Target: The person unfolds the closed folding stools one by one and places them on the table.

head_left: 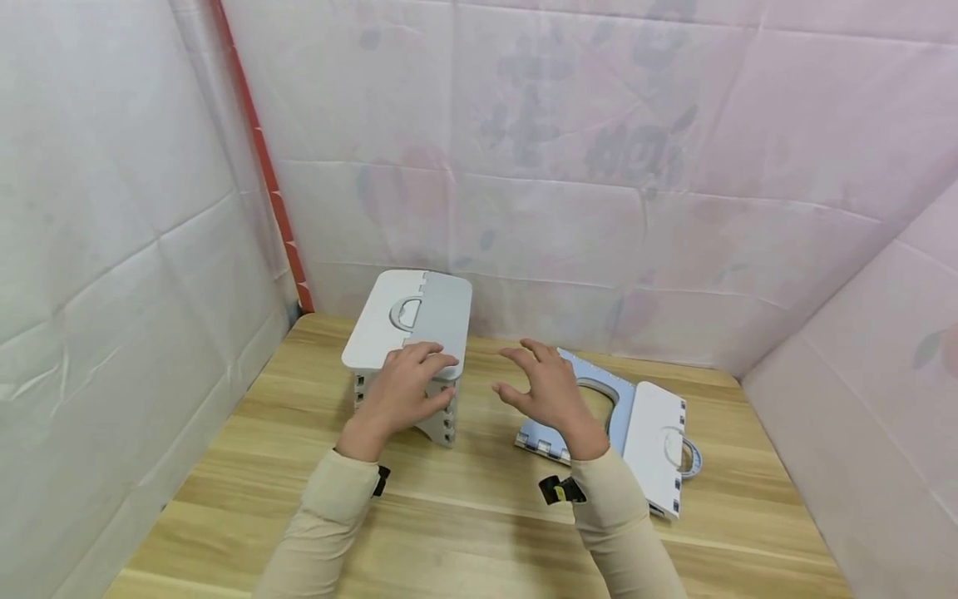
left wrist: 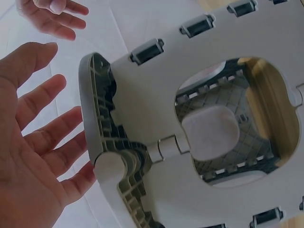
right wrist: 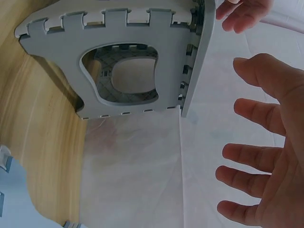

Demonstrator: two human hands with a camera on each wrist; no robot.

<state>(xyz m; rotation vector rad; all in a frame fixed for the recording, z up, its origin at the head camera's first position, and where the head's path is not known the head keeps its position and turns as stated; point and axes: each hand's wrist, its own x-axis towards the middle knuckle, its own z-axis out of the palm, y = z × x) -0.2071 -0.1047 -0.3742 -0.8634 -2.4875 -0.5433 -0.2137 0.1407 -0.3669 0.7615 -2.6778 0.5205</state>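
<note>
Left grip and right grip wide and empty near a round-cornered, rib-backed plastic stool

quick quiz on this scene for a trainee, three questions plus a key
1. Fill in: in the head view, the grey stool is to the ____ of the blue stool.

2. Which stool stands on its legs with its top spread flat?
a) only the blue one
b) only the grey one
c) both

3. True or false: the right hand holds nothing.

Key:
1. left
2. b
3. True; its fingers are spread and nothing is between them.
</note>
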